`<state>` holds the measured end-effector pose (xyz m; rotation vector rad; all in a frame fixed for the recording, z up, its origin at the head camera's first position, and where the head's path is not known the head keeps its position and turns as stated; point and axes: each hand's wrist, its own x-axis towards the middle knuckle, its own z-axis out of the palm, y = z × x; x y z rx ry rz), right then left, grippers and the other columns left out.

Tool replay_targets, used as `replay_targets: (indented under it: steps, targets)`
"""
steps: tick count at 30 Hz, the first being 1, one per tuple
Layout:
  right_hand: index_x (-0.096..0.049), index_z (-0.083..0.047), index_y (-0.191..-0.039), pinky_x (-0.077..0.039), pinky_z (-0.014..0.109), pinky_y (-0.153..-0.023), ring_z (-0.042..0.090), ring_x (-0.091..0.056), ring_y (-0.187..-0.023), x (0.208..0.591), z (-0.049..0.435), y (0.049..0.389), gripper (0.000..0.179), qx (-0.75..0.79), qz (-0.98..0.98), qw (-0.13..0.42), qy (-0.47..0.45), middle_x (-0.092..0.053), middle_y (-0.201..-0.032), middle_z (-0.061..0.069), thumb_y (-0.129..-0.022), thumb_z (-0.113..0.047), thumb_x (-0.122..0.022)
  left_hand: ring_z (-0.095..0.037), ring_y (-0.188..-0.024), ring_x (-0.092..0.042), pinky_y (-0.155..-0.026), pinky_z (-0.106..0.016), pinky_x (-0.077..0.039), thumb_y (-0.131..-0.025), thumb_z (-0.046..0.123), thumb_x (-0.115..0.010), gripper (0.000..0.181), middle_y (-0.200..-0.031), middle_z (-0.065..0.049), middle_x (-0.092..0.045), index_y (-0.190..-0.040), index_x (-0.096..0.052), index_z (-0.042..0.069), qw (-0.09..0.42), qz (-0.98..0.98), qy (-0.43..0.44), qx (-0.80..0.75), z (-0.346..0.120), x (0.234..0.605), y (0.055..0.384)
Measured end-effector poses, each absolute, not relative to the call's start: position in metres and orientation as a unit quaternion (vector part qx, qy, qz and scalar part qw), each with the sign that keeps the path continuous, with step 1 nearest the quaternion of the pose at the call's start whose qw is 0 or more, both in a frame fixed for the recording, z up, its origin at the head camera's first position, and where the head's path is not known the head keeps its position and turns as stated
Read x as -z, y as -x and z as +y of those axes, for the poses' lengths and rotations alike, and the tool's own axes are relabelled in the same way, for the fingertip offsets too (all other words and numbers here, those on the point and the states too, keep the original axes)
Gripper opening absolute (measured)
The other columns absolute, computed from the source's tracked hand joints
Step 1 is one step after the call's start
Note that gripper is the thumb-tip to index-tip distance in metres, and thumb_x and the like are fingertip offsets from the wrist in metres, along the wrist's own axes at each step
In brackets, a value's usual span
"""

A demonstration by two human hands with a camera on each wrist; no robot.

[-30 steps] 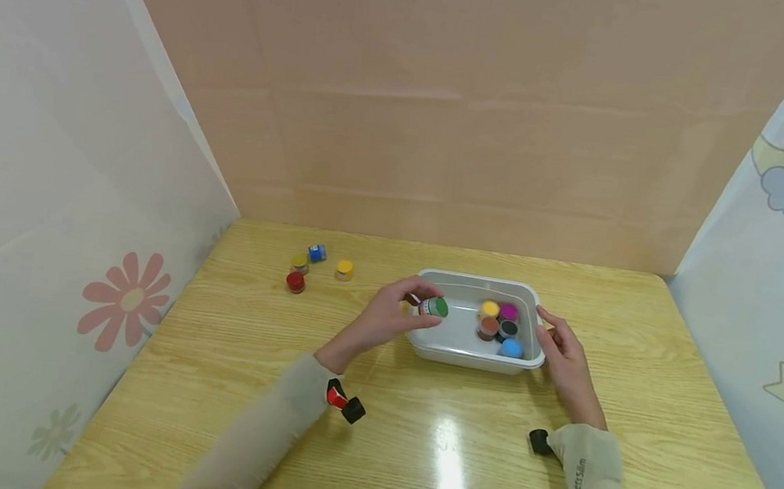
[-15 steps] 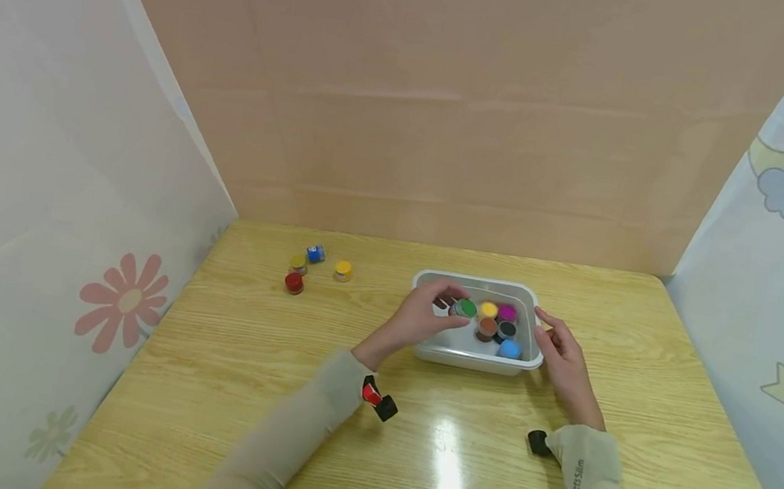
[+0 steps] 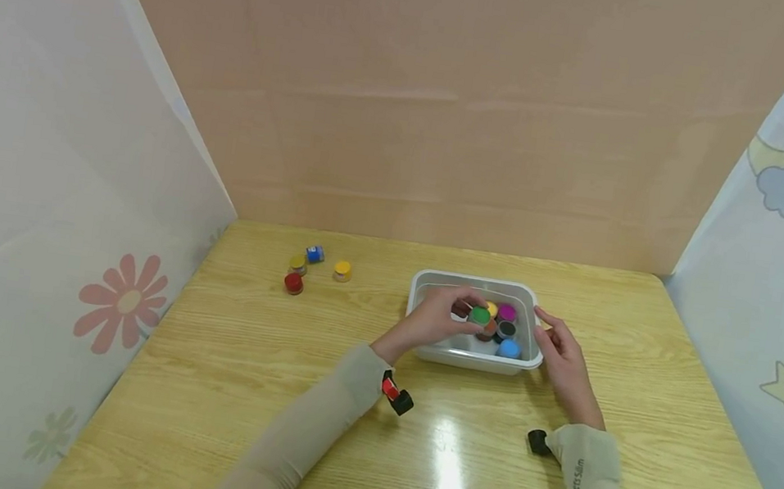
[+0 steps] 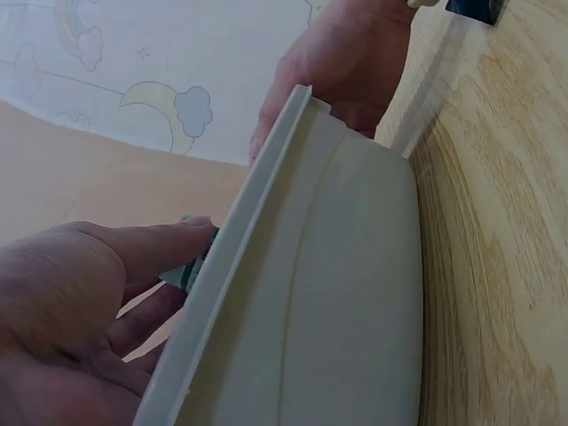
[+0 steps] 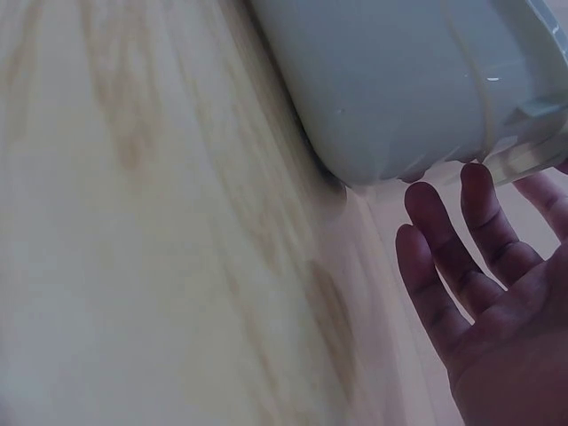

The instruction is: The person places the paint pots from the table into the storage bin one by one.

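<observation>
My left hand pinches a small paint jar with a green lid between thumb and fingers, over the inside of a white plastic tray. From the left wrist, the jar shows only partly behind the tray's rim. Close beneath it is a brown jar, partly covered. A yellow-lidded jar, a magenta one, a black one and a light blue one stand in the tray's right half. My right hand touches the tray's right end, its fingers fairly straight against the outer wall.
At the back left of the wooden table are a red jar, a dull yellow jar, a blue jar lying on its side and a bright yellow jar. Papered walls border the table's back and sides.
My left hand has carried the green-lidded jar rightward, from the tray's left rim to just over the brown jar. My right hand has kept its place at the tray's right end.
</observation>
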<state>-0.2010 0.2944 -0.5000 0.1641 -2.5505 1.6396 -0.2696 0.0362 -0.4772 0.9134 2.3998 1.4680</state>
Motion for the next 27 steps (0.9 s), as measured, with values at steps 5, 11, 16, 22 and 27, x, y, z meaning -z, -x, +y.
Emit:
replay_targets:
  steps: [5, 11, 16, 22, 27]
  targets:
    - [-0.044, 0.004, -0.152, -0.042, 0.020, -0.072, 0.008, -0.046, -0.080, 0.492, 0.291, 0.196, 0.047, -0.542, -0.837, 0.050, -0.056, -0.054, -0.091, 0.019, -0.112, -0.020, -0.047, -0.011, -0.103, -0.068, -0.089, -0.017, -0.055, -0.089, 0.009, -0.082, 0.029, -0.115, -0.003, -0.073, -0.116, -0.071, 0.010, 0.109, 0.811, -0.309, -0.485, 0.043, 0.481, 0.272]
    - [-0.044, 0.004, -0.153, -0.042, 0.020, -0.072, 0.008, -0.047, -0.081, 0.496, 0.293, 0.198, 0.048, -0.549, -0.833, 0.052, -0.054, -0.054, -0.093, 0.018, -0.112, -0.020, -0.047, -0.014, -0.103, -0.069, -0.088, -0.019, -0.057, -0.087, 0.003, -0.082, 0.028, -0.111, -0.006, -0.072, -0.113, -0.071, 0.006, 0.123, 0.817, -0.311, -0.470, 0.049, 0.481, 0.275]
    - [-0.043, 0.004, -0.153, -0.041, 0.020, -0.071, 0.009, -0.046, -0.080, 0.495, 0.293, 0.199, 0.047, -0.546, -0.834, 0.050, -0.053, -0.053, -0.091, 0.017, -0.112, -0.020, -0.047, -0.013, -0.097, -0.068, -0.083, -0.016, -0.056, -0.084, 0.002, -0.084, 0.031, -0.108, -0.005, -0.070, -0.113, -0.072, 0.005, 0.131, 0.825, -0.326, -0.442, 0.053, 0.483, 0.280]
    - [-0.044, 0.003, -0.153, -0.040, 0.021, -0.071, 0.009, -0.045, -0.081, 0.493, 0.292, 0.198, 0.048, -0.545, -0.836, 0.048, -0.051, -0.052, -0.092, 0.014, -0.112, -0.022, -0.047, -0.012, -0.088, -0.067, -0.077, -0.015, -0.055, -0.083, 0.006, -0.087, 0.032, -0.104, -0.005, -0.071, -0.112, -0.074, 0.007, 0.137, 0.834, -0.335, -0.415, 0.058, 0.484, 0.281]
    - [-0.044, 0.002, -0.153, -0.041, 0.021, -0.072, 0.010, -0.047, -0.082, 0.493, 0.292, 0.198, 0.048, -0.551, -0.832, 0.047, -0.051, -0.054, -0.093, 0.015, -0.111, -0.022, -0.048, -0.007, -0.084, -0.066, -0.076, -0.014, -0.054, -0.084, 0.007, -0.087, 0.030, -0.104, -0.003, -0.073, -0.111, -0.075, 0.009, 0.150, 0.846, -0.333, -0.388, 0.063, 0.482, 0.279]
